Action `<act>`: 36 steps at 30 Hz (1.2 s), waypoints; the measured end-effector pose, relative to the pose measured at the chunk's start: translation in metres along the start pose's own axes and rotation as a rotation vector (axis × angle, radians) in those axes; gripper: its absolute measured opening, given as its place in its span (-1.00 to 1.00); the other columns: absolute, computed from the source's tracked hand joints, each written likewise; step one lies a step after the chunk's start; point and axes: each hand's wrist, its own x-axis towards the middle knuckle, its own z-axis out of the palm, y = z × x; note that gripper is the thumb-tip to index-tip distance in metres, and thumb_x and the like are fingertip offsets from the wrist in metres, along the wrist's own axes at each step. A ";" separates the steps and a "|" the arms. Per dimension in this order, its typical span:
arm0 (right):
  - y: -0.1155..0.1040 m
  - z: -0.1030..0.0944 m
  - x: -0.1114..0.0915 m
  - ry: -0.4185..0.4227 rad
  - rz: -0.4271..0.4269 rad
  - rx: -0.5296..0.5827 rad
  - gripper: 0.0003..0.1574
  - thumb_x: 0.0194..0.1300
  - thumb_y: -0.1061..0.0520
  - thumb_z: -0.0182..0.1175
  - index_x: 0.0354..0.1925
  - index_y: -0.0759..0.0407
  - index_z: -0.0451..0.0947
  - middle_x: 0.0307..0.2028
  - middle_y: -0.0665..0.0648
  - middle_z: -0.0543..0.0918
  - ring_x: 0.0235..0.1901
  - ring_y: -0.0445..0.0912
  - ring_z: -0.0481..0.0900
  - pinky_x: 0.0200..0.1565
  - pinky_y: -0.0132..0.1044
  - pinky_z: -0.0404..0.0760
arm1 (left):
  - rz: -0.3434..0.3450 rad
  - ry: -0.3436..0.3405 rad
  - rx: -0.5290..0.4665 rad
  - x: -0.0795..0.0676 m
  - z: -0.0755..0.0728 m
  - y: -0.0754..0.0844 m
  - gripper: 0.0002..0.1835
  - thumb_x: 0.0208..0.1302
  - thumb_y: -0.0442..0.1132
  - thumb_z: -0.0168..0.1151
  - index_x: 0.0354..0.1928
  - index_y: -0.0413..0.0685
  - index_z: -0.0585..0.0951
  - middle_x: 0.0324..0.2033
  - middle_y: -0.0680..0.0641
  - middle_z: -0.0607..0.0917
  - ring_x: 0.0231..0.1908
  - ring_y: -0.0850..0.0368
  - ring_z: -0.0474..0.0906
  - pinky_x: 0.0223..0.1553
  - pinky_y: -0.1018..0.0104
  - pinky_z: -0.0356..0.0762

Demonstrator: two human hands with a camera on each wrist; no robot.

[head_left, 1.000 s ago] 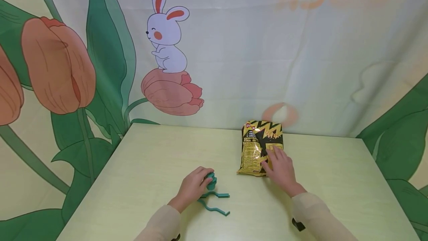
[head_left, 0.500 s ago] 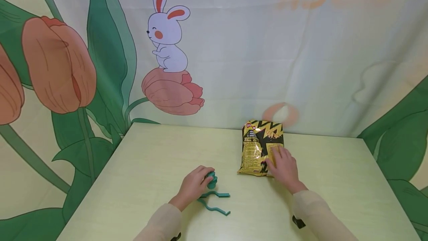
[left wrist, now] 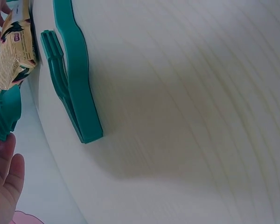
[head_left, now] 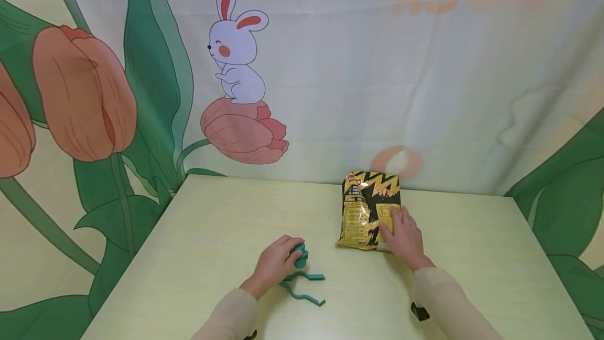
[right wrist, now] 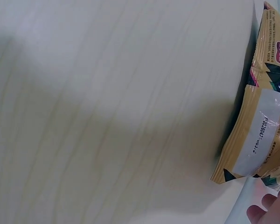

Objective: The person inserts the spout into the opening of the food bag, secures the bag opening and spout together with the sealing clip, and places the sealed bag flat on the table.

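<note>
My left hand (head_left: 273,264) pinches a small teal ribbed piece (head_left: 300,257), like a spout or screw cap, between thumb and fingers. In the left wrist view the same piece (left wrist: 4,112) shows at the left edge, above the fingertips. A teal hinged bag clip (head_left: 304,296) lies spread on the table beside this hand; the hand hides its hinge end. At the back stands or lies a yellow-and-black snack bag (head_left: 356,219); I cannot see whether it is sealed. My right hand (head_left: 406,237) lies at the bag's right edge, fingers extended over it.
The pale wood-look table (head_left: 212,219) carries these things. A curtain (head_left: 330,67) printed with a rabbit and tulips hangs along the table's back edge, close behind the snack bag.
My right hand has slid slightly right across the snack bag, from over its front to its right edge. The left hand keeps hold of the teal piece, nearly still.
</note>
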 end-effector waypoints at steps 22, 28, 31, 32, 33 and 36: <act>0.005 -0.001 0.009 -0.084 0.072 0.065 -0.23 0.30 -0.05 -0.18 0.31 0.32 -0.12 0.28 0.49 -0.09 0.17 0.40 0.08 0.07 0.26 0.20 | -0.007 -0.014 0.000 -0.003 0.000 -0.001 -0.71 0.20 -0.12 0.10 -0.04 0.01 0.52 -0.24 0.06 0.56 -0.31 0.25 0.48 -0.31 0.38 0.46; 0.006 0.001 0.009 -0.109 0.075 0.094 -0.26 0.30 -0.01 -0.18 0.31 0.30 -0.13 0.28 0.49 -0.10 0.17 0.40 0.10 0.08 0.24 0.20 | -0.012 -0.020 -0.004 -0.004 -0.001 0.000 -0.71 0.20 -0.12 0.09 -0.03 0.01 0.52 -0.23 0.06 0.57 -0.31 0.25 0.48 -0.30 0.38 0.46; 0.006 0.002 0.009 -0.108 0.062 0.096 -0.27 0.30 0.01 -0.18 0.30 0.30 -0.12 0.28 0.49 -0.09 0.17 0.39 0.10 0.08 0.24 0.20 | -0.013 -0.020 -0.006 -0.005 -0.001 0.000 -0.70 0.21 -0.12 0.09 -0.03 0.01 0.52 -0.23 0.06 0.57 -0.30 0.24 0.49 -0.30 0.37 0.46; 0.007 0.002 0.009 -0.106 0.054 0.096 -0.28 0.30 0.01 -0.17 0.30 0.30 -0.12 0.28 0.49 -0.08 0.17 0.39 0.10 0.08 0.24 0.20 | -0.012 -0.019 -0.008 -0.005 -0.001 0.000 -0.70 0.21 -0.12 0.09 -0.03 0.01 0.52 -0.23 0.06 0.57 -0.30 0.24 0.49 -0.31 0.37 0.46; 0.007 0.002 0.009 -0.104 0.047 0.099 -0.28 0.30 0.02 -0.17 0.30 0.30 -0.12 0.28 0.50 -0.08 0.18 0.39 0.09 0.08 0.24 0.20 | -0.011 -0.018 -0.009 -0.005 -0.001 0.000 -0.70 0.20 -0.12 0.09 -0.03 0.01 0.52 -0.23 0.06 0.57 -0.31 0.24 0.48 -0.31 0.38 0.46; 0.007 0.003 0.008 -0.098 0.031 0.106 -0.29 0.30 0.03 -0.16 0.30 0.29 -0.11 0.27 0.50 -0.07 0.18 0.39 0.08 0.08 0.25 0.20 | -0.010 -0.015 -0.012 -0.005 0.000 -0.001 -0.70 0.20 -0.12 0.09 -0.03 0.00 0.52 -0.23 0.06 0.57 -0.33 0.25 0.47 -0.33 0.39 0.44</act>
